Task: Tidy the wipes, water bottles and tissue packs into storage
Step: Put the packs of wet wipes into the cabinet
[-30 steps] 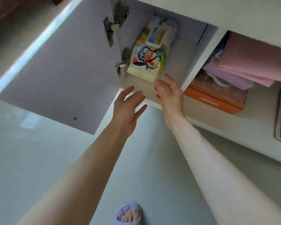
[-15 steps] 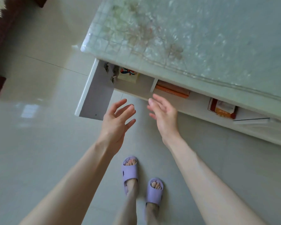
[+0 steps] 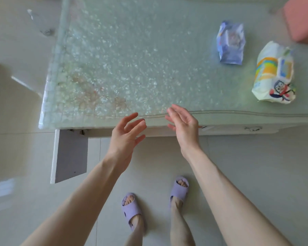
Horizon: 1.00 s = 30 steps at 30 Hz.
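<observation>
Clearly unfinished: 2 packs, wipes pack (image 3: 274, 73) and blue pack (image 3: 231, 43), lie on the table (image 3: 132, 50); left hand (image 3: 126, 135) and right hand (image 3: 184, 125) spread, empty.

A low table (image 3: 132, 59) with a bumpy, shiny glass top stands on a pale tiled floor (image 3: 16, 201), its little grey door (image 3: 70, 155) hangs open at the left corner, soft daylight shines on the tiles, and something pink (image 3: 302, 20) sits at the far right.

Glass-topped table (image 3: 132, 59): blue tissue pack (image 3: 231, 43) beside cartoon wipes pack (image 3: 274, 73), right side; pink box (image 3: 302, 20) at corner.
</observation>
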Motion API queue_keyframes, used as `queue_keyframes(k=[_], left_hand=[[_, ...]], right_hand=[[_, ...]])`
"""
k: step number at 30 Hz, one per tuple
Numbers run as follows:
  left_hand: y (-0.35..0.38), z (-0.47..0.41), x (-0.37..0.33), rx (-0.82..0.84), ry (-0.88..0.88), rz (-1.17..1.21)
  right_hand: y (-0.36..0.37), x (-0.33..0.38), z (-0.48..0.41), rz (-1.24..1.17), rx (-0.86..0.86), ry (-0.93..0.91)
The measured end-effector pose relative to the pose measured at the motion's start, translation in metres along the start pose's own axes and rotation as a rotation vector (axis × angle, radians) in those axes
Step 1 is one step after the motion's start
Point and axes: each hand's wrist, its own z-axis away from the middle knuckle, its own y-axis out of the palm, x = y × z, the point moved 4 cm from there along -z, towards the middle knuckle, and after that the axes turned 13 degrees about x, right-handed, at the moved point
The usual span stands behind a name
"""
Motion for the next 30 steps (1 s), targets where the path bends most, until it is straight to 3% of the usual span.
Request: queue_keyframes(k=[10, 21, 30], left_hand=[[0.126, -0.084, 0.0, 0.13, -0.041, -0.122], [0.295, -0.183, 0.048, 0.157, -0.13, -0.156], [0.373, -0.236, 0.091, 0.179, -0.199, -0.254]], right_hand=[[-0.131, 0.055, -0.047, -0.092, -0.158, -0.067], [-0.316, 0.085, -0.106, -0.128, -0.277, -0.01], [-0.416, 0.096, -0.122, -0.116, -0.413, -0.052]])
